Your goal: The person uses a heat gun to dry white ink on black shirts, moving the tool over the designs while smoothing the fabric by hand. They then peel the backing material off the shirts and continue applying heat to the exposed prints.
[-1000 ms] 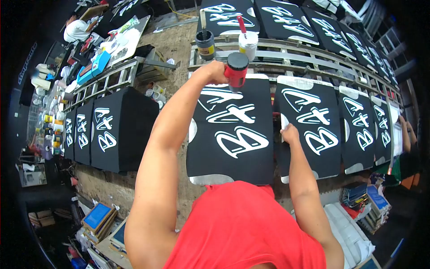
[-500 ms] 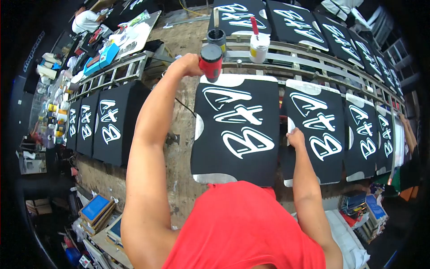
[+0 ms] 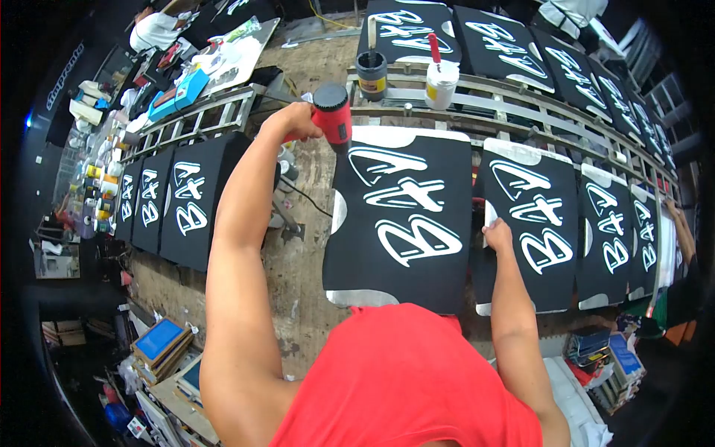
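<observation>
Gripping the heat gun (image 3: pixel 332 113), left fingers (image 3: pixel 304 122) have moved leftward; right fingers (image 3: pixel 494 232) clasp a panel (image 3: pixel 526 226) by its edge.

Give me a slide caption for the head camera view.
Left hand holding a red heat gun near a printed black panel, right hand at the edge of the next panel.

One wide head-worn view, forward and down, close above the wearer's red shirt (image 3: pixel 410 380).
</observation>
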Tool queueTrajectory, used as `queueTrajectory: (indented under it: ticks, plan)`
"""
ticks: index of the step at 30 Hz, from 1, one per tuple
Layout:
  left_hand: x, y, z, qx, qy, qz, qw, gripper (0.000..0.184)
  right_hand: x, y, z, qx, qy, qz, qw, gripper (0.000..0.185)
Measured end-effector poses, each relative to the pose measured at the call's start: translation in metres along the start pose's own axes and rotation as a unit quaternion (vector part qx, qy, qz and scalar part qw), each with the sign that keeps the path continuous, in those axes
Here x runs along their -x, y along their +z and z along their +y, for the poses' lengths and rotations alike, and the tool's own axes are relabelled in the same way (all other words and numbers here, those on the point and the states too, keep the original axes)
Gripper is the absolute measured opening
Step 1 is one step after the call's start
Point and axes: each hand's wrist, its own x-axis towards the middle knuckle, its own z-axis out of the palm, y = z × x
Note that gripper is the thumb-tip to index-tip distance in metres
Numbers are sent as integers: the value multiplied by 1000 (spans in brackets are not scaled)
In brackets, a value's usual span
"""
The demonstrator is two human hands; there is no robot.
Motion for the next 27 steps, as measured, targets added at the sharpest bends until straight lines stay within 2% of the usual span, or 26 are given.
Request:
queueTrajectory:
  ticks: [3,5,7,9,13,16,17,19,20,23,27]
  plan:
    - [5,3,4,60,4,-34,998,34,-1,0,-1,1,-2,3,1000,35]
    - [-10,15,-1,-7,51,51,997,33,0,0,1,2,2,3,1000,35]
    - [-11,13,11,41,26,20,999,36,-3,2,3,3,3,-2,1000,36]
    - [-14,13,20,38,71,-9,997,36,-4,4,4,4,-2,6,1000,35]
    - [-33,20,39,2,102,30,994,37,-2,2,3,-5,3,-1,1000,35]
    - [-34,12,61,25,87,-27,996,38,0,3,2,-8,-5,17,1000,34]
    - [-33,12,68,24,88,-29,995,38,1,3,2,-9,-3,16,1000,34]
    - [-28,10,83,-26,130,35,991,40,1,1,0,-16,1,8,1000,34]
    - [-25,4,93,-4,108,-8,994,40,2,-1,-1,-17,2,9,1000,34]
    - [-35,9,103,19,139,-21,990,41,5,-4,-3,-25,5,3,1000,34]
    - [-46,15,121,-16,162,3,987,37,5,-3,-5,-23,10,6,1000,34]
